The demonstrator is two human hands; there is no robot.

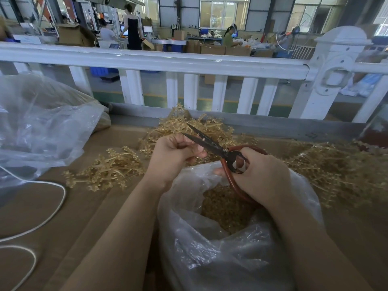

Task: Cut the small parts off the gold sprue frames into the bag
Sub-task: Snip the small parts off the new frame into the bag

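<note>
Gold sprue piece [190, 147] pinched in left hand [172, 156], just left of parted blades.
Right hand [258, 175] grips red-handled black scissors [212, 143] above clear plastic bag [210, 244].

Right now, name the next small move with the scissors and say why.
Probably close the scissors: the blades stand open, the left hand pinches a small gold piece beside them, and the bag gapes underneath to catch the cut part. The right hand grips the red handles.

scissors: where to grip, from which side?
By the red loop handles, from the near right, as the right hand does now. The scissors lie with open blades pointing up-left toward the left hand, so that end is sharp and occupied.
</note>
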